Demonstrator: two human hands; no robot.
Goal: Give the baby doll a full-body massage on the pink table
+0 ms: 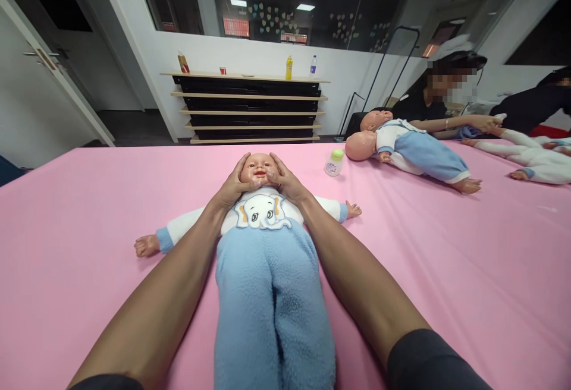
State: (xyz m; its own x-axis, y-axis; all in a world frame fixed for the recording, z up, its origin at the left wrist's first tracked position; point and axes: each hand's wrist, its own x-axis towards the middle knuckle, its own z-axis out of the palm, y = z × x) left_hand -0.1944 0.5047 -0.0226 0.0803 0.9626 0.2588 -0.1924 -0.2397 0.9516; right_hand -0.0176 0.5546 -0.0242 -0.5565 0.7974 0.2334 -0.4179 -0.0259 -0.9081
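A baby doll (267, 253) lies on its back on a pink-covered table (89, 211), head away from me. It wears a white top with an elephant face and fluffy blue trousers, and its arms stretch out sideways. My left hand (234, 186) cups one side of the doll's head, the thumb lying along the chin. On the opposite side my right hand (288, 185) cups the head the same way, thumb near the mouth. The back of the doll's head is hidden.
A small bottle with a green cap (334, 163) stands right of the doll's head. Further right lie other dolls (414, 146). A co-worker (428, 93) reaches over the table there. Behind it, a shelf (250, 76) carries several bottles.
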